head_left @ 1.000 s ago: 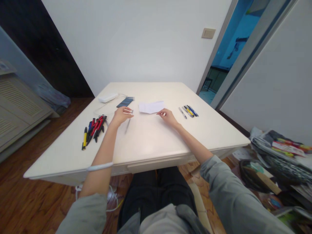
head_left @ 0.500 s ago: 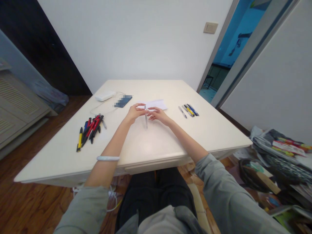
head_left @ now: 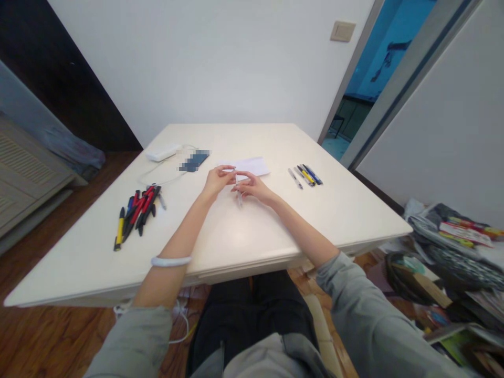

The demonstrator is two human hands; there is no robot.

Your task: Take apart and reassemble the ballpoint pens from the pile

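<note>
Over the middle of the table, my left hand (head_left: 217,181) pinches the upper end of a slim, pale see-through pen (head_left: 239,198). The fingers of my right hand (head_left: 255,188) close round the same pen, lower down. It stands roughly upright, slightly tilted, its lower end pointing toward me; the fingers hide much of the upper part. Just behind the hands lies a sheet of white paper (head_left: 254,166), partly covered by them.
To the left lies a heap of red, black, blue and yellow pens (head_left: 139,210). Several pens (head_left: 307,176) lie side by side at the right. A dark phone (head_left: 199,159), a white box-like device (head_left: 162,153) and a thin cable are at the back left. Clutter (head_left: 452,262) fills the right side.
My right hand's fingers have closed further onto the pen's lower part. The pen's lower end has swung a little to the right. The view has shifted slightly.
</note>
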